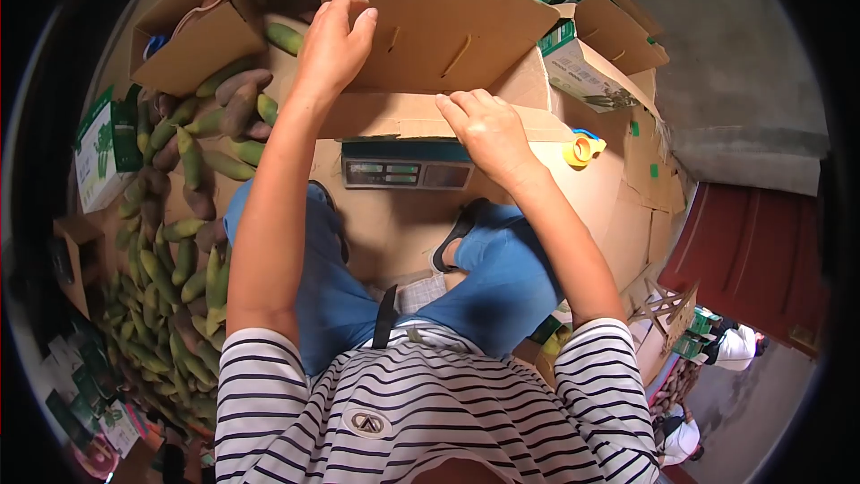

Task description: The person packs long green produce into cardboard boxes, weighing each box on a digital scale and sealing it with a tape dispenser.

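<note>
The cardboard box [430, 45] sits on a scale [408, 172] before the person's knees. The left hand [333, 40] curls its fingers over the edge of the raised far flap. The right hand [488, 130] lies open, holding nothing, flat on the near flap. Closing looks about half done, with nothing taped yet. A tape roll [580, 151] lies beside the box, and green produce [179, 215] is heaped on the floor to the left.

Lighting: we record soft, even daylight, brightest on the cardboard flap [439, 31] and the concrete floor [743, 54]. Shadows: we find them faint, darkest at the left edge. Distortion: strong fisheye curve, black ring around the frame. Focus: centre crisp, rim softer.
</note>
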The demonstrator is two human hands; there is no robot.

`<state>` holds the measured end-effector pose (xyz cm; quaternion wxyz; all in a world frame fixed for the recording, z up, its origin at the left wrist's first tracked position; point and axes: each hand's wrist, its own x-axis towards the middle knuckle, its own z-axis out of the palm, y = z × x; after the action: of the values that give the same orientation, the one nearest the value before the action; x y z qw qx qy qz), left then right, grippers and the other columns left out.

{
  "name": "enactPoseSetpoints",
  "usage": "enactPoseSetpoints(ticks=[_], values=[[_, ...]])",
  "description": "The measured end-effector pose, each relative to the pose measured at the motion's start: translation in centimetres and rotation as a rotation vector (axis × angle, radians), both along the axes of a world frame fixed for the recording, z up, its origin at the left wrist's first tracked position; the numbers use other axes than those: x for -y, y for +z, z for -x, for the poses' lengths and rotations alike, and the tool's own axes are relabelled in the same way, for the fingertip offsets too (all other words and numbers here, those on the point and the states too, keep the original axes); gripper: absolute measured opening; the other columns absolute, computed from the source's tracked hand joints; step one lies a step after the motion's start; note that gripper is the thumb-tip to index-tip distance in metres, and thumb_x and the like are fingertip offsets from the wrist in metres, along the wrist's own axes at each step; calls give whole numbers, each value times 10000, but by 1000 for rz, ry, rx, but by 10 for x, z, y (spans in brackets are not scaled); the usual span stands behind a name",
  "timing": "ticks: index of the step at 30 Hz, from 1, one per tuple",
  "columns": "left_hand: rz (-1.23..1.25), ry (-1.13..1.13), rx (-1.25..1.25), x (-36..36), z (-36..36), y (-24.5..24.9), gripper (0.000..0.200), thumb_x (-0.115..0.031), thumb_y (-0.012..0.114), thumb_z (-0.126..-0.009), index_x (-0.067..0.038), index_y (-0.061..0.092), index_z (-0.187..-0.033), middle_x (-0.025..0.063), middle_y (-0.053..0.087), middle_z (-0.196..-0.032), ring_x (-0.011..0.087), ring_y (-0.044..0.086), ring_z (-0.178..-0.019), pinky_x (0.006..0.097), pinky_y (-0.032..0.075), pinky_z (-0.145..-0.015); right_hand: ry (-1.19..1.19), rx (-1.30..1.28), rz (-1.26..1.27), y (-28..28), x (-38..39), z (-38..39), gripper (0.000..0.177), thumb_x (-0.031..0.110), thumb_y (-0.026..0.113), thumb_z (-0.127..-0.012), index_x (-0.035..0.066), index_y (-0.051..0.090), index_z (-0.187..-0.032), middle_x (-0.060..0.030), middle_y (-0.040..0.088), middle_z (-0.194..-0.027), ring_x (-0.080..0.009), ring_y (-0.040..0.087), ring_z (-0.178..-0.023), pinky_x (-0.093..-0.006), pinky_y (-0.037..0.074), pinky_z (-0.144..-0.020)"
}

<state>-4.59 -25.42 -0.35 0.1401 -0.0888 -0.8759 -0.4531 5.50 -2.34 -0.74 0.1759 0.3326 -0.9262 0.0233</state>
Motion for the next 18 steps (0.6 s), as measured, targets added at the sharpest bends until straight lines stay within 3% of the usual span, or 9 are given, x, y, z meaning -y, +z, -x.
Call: enactPoseSetpoints(ticks=[2, 8, 9, 12, 18], values=[[0, -5, -22, 2, 0, 1, 322, -263, 572, -933, 9, 606, -1103, 131, 663, -1020, 213, 629, -943, 312, 481, -849, -4, 71, -14, -1, -2, -2, 344, 161, 642, -777, 25, 598, -1090, -79, 604, -940, -232, 590, -912, -349, 487, -789], [-223, 129, -98, 14, -2, 13, 322, -284, 548, -964, 7, 624, -1081, 57, 674, -938, 134, 609, -904, 271, 478, -820, -29, 308, 103, 13, 1, -15, 804, 349, 802, -669, -48, 476, -1288, -204, 523, -1271, -330, 479, -1208, -420, 375, -1023], [-262, 171, -156, 13, -3, 14, 331, -293, 541, -941, 18, 630, -1009, 152, 670, -869, 237, 623, -789, 340, 484, -755, -42, 351, 69, 11, 2, -16, 862, 332, 800, -671, -50, 415, -1340, -219, 475, -1325, -348, 444, -1245, -437, 347, -1055], [-456, 151, -34, 20, 0, 10, 338, -278, 525, -978, 19, 617, -1111, 74, 656, -1027, 141, 590, -963, 272, 447, -871, -87, 319, -51, -22, 4, -22, 978, 362, 811, -647, -42, 334, -1399, -226, 392, -1403, -352, 382, -1304, -463, 303, -1090], [-449, 99, 72, 17, -1, 8, 400, -312, 478, -995, 44, 603, -1127, 96, 641, -1070, 158, 569, -1017, 288, 417, -927, -116, 323, -158, -32, 8, -33, 1072, 440, 809, -632, -46, 280, -1428, -229, 317, -1454, -357, 310, -1353, -499, 260, -1110]])
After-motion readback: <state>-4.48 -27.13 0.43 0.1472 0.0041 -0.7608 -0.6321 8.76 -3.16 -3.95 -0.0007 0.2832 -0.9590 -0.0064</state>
